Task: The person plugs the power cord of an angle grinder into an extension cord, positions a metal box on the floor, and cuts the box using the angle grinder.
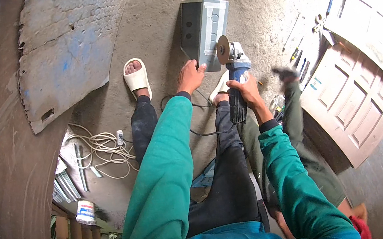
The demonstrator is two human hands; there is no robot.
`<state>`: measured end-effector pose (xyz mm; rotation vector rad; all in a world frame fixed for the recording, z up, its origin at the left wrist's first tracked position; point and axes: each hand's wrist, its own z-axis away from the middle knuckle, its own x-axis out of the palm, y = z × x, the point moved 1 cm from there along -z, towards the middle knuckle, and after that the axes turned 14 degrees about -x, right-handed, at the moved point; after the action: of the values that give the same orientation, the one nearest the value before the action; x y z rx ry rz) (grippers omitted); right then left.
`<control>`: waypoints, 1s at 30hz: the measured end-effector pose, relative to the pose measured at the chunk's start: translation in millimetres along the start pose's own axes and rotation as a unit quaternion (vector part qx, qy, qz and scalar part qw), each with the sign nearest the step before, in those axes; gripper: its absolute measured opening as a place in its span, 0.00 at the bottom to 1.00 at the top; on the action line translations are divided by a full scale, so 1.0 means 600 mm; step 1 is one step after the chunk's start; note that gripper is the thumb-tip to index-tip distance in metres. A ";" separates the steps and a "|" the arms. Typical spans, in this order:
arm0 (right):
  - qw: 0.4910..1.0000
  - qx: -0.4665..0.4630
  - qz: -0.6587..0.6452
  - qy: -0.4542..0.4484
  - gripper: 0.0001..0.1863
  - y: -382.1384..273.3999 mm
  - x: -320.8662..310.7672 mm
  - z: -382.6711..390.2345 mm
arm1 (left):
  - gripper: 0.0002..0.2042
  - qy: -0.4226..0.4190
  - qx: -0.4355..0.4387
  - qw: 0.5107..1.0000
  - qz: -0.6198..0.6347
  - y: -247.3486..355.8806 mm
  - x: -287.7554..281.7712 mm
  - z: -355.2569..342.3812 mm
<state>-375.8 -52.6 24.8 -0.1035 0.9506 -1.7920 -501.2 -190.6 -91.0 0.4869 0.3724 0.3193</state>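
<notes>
A grey metal box (193, 24) with an angled end and round markings on its faces rests on the concrete floor in front of me. My left hand (189, 76) grips its near edge, with the thumb on the upper side. My right hand (248, 91) is wrapped round the body of a blue and black angle grinder (239, 65). The grinder's brown cutting disc (223, 50) stands upright right beside the box's right side; whether it touches the metal cannot be told. A dark cord trails from the grinder's rear end.
A tangled white extension cord (100, 146), metal strips (65, 185) and a paint can (85, 212) lie at left. A worn sheet (70, 63) covers the far left floor. At right are a co-worker's olive-trousered legs (299, 137), scattered tools (297, 52) and panelled doors (348, 94).
</notes>
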 end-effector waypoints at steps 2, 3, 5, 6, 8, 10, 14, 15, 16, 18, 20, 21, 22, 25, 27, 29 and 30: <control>1.000 0.009 0.009 -0.008 0.22 0.005 -0.002 -0.002 | 0.18 -0.001 0.003 1.000 0.003 -0.004 0.004 -0.002; 1.000 -0.005 0.012 -0.002 0.20 0.009 -0.001 -0.002 | 0.18 0.007 0.006 1.000 0.008 -0.005 0.005 -0.002; 1.000 -0.021 0.016 0.003 0.19 0.008 0.000 -0.004 | 0.18 0.017 0.008 1.000 0.014 -0.008 0.006 -0.004; 1.000 -0.009 0.001 0.000 0.20 0.003 0.002 -0.004 | 0.18 0.012 0.007 1.000 0.004 -0.010 0.004 -0.005; 1.000 0.002 -0.014 -0.002 0.22 0.000 0.003 -0.005 | 0.18 0.006 0.007 1.000 -0.005 -0.011 0.003 -0.006; 0.999 0.023 -0.045 0.010 0.21 0.006 0.002 -0.006 | 0.18 0.011 0.018 1.000 -0.002 -0.008 0.004 -0.006; 1.000 -0.010 -0.028 0.006 0.21 0.014 -0.005 -0.009 | 0.19 -0.019 -0.018 1.000 -0.009 0.003 -0.001 0.000; 0.999 0.003 -0.043 -0.002 0.20 0.013 -0.002 -0.008 | 0.18 -0.014 -0.014 1.000 -0.001 -0.002 -0.002 -0.001; 0.998 0.017 -0.058 -0.011 0.20 0.012 0.001 -0.007 | 0.18 -0.010 -0.011 1.000 0.008 -0.007 -0.003 -0.002; 0.999 0.009 -0.045 -0.011 0.20 0.025 -0.006 -0.004 | 0.18 -0.006 -0.008 1.000 0.015 -0.002 0.000 0.001; 0.999 -0.001 -0.033 -0.014 0.21 0.027 -0.006 0.000 | 0.17 0.001 -0.007 1.000 0.023 -0.002 0.001 0.000; 0.999 0.008 -0.050 -0.009 0.20 0.024 -0.003 0.004 | 0.18 0.000 -0.005 1.000 0.018 -0.004 0.001 -0.001; 0.998 0.016 -0.067 -0.003 0.20 0.021 0.000 0.005 | 0.18 -0.001 -0.004 1.000 0.013 -0.007 0.000 -0.003; 0.999 0.021 -0.035 0.001 0.20 0.014 -0.004 0.005 | 0.18 0.005 -0.002 0.999 0.036 -0.009 0.000 -0.001; 0.999 0.025 -0.032 -0.006 0.20 0.010 -0.002 0.001 | 0.18 -0.001 -0.013 1.000 0.029 -0.009 -0.003 -0.001; 0.999 0.030 -0.029 -0.011 0.20 0.013 -0.005 -0.002 | 0.18 -0.009 -0.022 0.999 0.021 -0.004 -0.005 0.001; 1.000 0.011 -0.013 -0.014 0.19 0.017 -0.009 -0.003 | 0.19 -0.019 -0.033 0.999 0.021 0.002 -0.006 0.002</control>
<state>-366.4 -48.8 18.8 -0.1279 0.9136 -1.8193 -503.8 -191.5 -88.3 0.4367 0.3140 0.3618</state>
